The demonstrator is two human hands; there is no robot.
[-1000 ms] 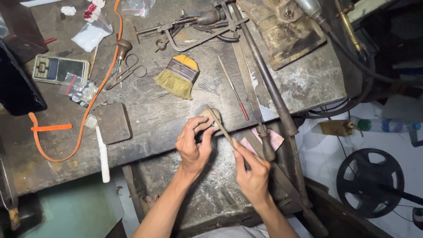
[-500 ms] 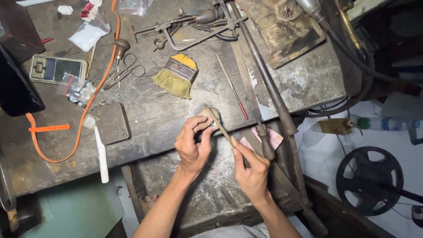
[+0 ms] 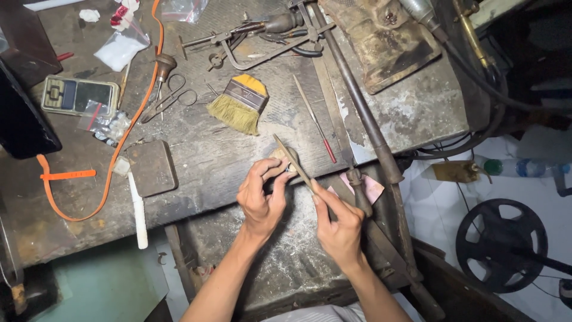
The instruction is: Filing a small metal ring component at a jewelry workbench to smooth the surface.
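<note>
My left hand (image 3: 261, 194) pinches a small metal piece, seemingly a ring (image 3: 288, 169), against a worn wooden peg (image 3: 280, 156) at the bench edge. My right hand (image 3: 338, 223) grips a slim metal file (image 3: 293, 162), which slants up and to the left across the small piece. Both hands sit close together above a lower grey ledge (image 3: 280, 268). The small piece is mostly hidden by my fingers.
On the scarred workbench (image 3: 202, 155) lie a yellow-handled brush (image 3: 240, 104), a thin red-tipped needle file (image 3: 314, 119), scissors (image 3: 170, 101), a pocket scale (image 3: 78, 95), a dark square block (image 3: 150, 167), a white stick (image 3: 139, 210) and an orange cord (image 3: 119, 143). A long metal rod (image 3: 363, 119) runs right of my hands.
The file has slid a little along the small piece, and my right hand has shifted with it. My left hand keeps the same hold.
</note>
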